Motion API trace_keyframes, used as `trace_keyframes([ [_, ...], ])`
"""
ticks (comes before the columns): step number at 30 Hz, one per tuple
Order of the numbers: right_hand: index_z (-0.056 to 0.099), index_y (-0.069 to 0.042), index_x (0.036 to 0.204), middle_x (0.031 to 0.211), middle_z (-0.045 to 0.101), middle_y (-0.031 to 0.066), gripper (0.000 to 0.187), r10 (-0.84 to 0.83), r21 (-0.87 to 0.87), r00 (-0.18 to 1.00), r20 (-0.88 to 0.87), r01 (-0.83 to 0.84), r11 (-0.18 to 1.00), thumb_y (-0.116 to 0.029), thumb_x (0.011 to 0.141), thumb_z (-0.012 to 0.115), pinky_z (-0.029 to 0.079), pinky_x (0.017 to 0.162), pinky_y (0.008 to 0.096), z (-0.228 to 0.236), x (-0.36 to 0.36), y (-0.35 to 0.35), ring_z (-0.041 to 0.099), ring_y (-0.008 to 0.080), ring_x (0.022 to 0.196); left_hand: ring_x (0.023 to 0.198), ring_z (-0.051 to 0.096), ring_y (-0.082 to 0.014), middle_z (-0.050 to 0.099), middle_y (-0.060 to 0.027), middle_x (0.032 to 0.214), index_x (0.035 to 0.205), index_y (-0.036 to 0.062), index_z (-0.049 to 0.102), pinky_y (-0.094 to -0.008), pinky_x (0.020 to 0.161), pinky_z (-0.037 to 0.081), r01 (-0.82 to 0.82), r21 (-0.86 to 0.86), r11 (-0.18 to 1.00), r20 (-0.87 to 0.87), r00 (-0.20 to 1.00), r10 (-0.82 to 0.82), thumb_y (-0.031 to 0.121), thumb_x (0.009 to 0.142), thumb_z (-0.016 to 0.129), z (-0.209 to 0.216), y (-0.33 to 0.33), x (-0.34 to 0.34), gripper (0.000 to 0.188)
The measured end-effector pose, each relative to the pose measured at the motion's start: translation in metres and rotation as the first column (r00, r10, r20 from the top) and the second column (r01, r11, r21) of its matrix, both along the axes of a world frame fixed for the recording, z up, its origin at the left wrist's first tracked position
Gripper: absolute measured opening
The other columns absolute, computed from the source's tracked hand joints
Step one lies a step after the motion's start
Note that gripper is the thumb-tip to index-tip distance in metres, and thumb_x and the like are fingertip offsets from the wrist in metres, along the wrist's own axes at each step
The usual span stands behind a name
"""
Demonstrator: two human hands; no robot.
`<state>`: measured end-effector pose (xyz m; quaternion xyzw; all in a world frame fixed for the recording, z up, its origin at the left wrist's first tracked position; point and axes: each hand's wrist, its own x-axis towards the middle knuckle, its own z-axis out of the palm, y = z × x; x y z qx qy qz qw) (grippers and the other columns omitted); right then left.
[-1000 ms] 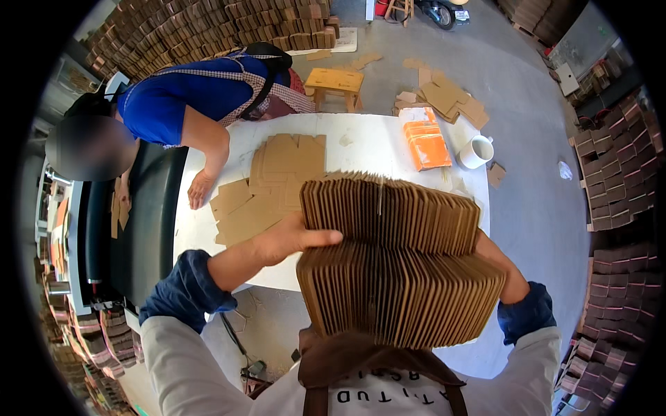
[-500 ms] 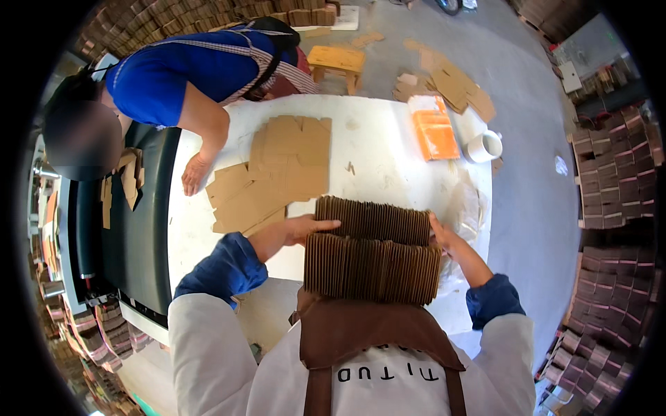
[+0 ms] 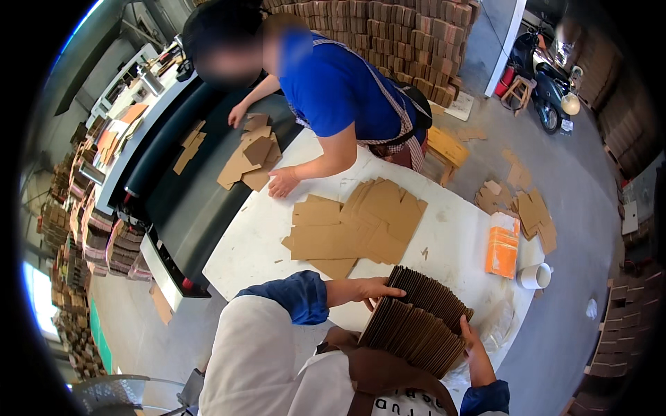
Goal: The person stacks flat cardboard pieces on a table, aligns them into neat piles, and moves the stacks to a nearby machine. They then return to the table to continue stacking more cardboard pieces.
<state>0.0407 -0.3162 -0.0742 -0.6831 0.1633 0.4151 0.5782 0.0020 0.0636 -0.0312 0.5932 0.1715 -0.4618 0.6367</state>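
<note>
A thick double row of folded brown cardboard boxes (image 3: 415, 331) stands on edge, packed tightly together, close against my apron. My left hand (image 3: 364, 290) grips the left end of this stack, with its thumb over the top. At the opposite end my right hand (image 3: 472, 340) presses with its fingers, so the rows are squeezed between both hands. Flat cardboard cut-outs (image 3: 354, 225) lie overlapping on the white table (image 3: 451, 229) just beyond the stack.
A co-worker in a blue shirt (image 3: 322, 83) leans over a dark conveyor belt (image 3: 198, 201) carrying loose cardboard pieces (image 3: 253, 156). At the table's right are an orange-and-white package (image 3: 502, 244), a white mug (image 3: 534, 276) and clear plastic (image 3: 498, 324). A wooden stool (image 3: 446, 149) stands behind.
My view has swung left, bringing in more of the conveyor and a parked scooter. The stack stays between my hands. The co-worker's other hand now shows over the belt pieces.
</note>
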Motion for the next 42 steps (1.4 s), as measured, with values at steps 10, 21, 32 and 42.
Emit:
trace_keyframes([
  [10, 0.033, 0.002, 0.145, 0.144, 0.044, 0.0156, 0.082, -0.084, 0.578, 0.993, 0.079, 0.023, 0.815, -0.064, 0.096, 0.034, 0.043, 0.104, 0.0384, -0.024, 0.020, 0.037, 0.050, 0.0263, 0.126, 0.079, 0.067, -0.0276, 0.063, -0.0222, 0.110, 0.134, -0.0073, 0.035, -0.0365, 0.055, 0.053, -0.089, 0.463, 0.882, 0.462, 0.873, -0.155, 0.058, 0.073, 0.073, 0.107, 0.006, 0.019, 0.097],
  [21, 0.047, -0.006, 0.135, 0.126, 0.056, 0.0078, 0.063, -0.116, 0.750, 0.973, -0.198, 0.227, 0.622, -0.056, 0.097, 0.040, 0.047, 0.093, 0.0334, -0.072, -0.001, 0.032, 0.057, 0.0201, 0.110, 0.073, 0.067, -0.0303, 0.063, -0.0261, 0.097, 0.127, -0.0185, 0.034, -0.0366, 0.069, 0.055, 0.263, 0.727, 0.634, 0.092, 0.878, -0.469, 0.084, 0.073, 0.048, 0.167, -0.105, 0.046, 0.117],
  [32, 0.066, 0.003, 0.097, 0.084, 0.070, 0.0114, 0.060, 0.183, 0.207, 0.856, 0.483, -0.315, 0.926, -0.052, 0.099, 0.042, 0.051, 0.067, 0.0340, -0.121, 0.029, -0.023, 0.065, 0.0192, 0.072, 0.115, 0.053, -0.0357, 0.043, -0.0282, 0.134, 0.141, 0.0003, 0.036, -0.0429, 0.090, 0.048, 0.097, 0.809, 0.580, 0.364, 0.692, -0.623, 0.050, 0.086, 0.062, 0.122, -0.139, -0.026, 0.079],
  [42, 0.064, 0.001, 0.089, 0.070, 0.066, 0.0129, 0.041, 0.268, -0.181, 0.927, 0.261, -0.226, 0.957, -0.035, 0.097, 0.046, 0.049, 0.059, 0.0404, -0.095, 0.069, -0.046, 0.064, 0.0246, 0.062, 0.140, 0.026, -0.0402, 0.028, -0.0229, 0.151, 0.145, 0.0090, 0.038, -0.0517, 0.109, 0.025, -0.391, 0.720, 0.573, 0.693, 0.438, -0.572, 0.046, 0.075, 0.075, 0.085, -0.161, -0.042, 0.087],
])
